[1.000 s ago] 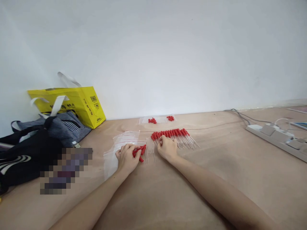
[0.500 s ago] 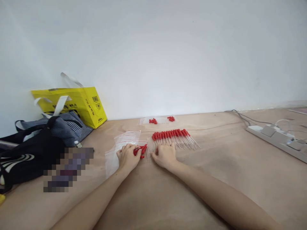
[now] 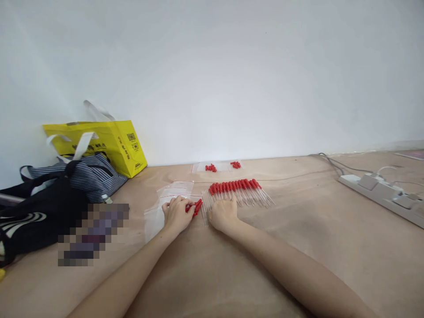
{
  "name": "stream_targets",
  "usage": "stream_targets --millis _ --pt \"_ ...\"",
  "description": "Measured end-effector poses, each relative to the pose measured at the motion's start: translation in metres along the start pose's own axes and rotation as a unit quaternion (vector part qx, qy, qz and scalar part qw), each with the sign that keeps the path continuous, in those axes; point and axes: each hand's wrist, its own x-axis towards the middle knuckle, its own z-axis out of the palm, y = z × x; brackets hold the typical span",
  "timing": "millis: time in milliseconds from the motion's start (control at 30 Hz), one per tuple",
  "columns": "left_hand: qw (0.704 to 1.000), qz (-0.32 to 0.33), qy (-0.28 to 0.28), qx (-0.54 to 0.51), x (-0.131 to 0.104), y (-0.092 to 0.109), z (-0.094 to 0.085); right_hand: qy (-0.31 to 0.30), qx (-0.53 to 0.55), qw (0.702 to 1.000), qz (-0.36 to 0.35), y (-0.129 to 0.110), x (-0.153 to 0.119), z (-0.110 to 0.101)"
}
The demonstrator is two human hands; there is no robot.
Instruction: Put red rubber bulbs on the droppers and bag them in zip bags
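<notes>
Red rubber dropper bulbs lie in a small heap under the fingertips of my left hand, which is closed on some of them. My right hand rests on the table with its fingers curled down, at the edge of several loose thin clear tubes. Whatever is between its fingers is hidden. Just beyond it lies a row of droppers, red bulbs pointing away and clear stems toward me. Clear zip bags lie flat beneath and beside my left hand.
Farther back, another clear bag lies near the wall with small red bulbs on it. A yellow bag, a striped bag and a black bag stand left. At right is a white power strip with cables.
My right hand has shifted slightly left, and its fingers are a little more tucked in. My left hand has gathered the red bulbs closer together; the loose one near me now sits against the heap.
</notes>
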Motion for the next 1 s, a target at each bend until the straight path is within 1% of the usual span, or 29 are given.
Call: stream_targets --millis 67,200,267,333,367,433,533,633,767,900,1000 --pt "1.0 0.006 0.004 -0.005 0.0 0.001 0.001 0.021 0.001 1.0 0.007 0.003 -0.004 0.0" --pt "0.998 0.019 0.062 -0.026 -0.004 0.002 0.002 0.072 0.015 0.997 -0.004 0.019 -0.018 0.001" --pt "0.994 0.047 0.073 -0.06 -0.009 0.004 0.002 0.083 0.033 0.996 -0.029 0.034 -0.027 0.004" --pt "0.988 0.098 0.063 -0.103 -0.015 0.007 0.002 0.094 0.062 0.991 -0.067 0.051 -0.036 0.008" --pt "0.983 0.126 0.056 -0.121 -0.019 0.01 0.002 0.116 0.116 0.981 -0.106 0.06 -0.041 0.011" --pt "0.975 0.163 0.045 -0.141 -0.026 0.015 0.003 0.149 0.2 0.956 -0.155 0.077 -0.049 0.016" --pt "0.971 0.187 0.034 -0.147 -0.033 0.022 0.005 0.17 0.246 0.937 -0.18 0.092 -0.059 0.02" --pt "0.966 0.209 0.032 -0.147 -0.035 0.026 0.006 0.163 0.247 0.936 -0.189 0.093 -0.063 0.019" --pt "0.962 0.232 0.032 -0.14 -0.034 0.026 0.004 0.147 0.239 0.936 -0.213 0.086 -0.063 0.016" --pt "0.96 0.231 0.036 -0.152 -0.035 0.028 0.003 0.155 0.212 0.939 -0.222 0.082 -0.064 0.015" --pt "0.959 0.219 0.042 -0.175 -0.036 0.032 0.003 0.156 0.214 0.936 -0.231 0.08 -0.065 0.014"
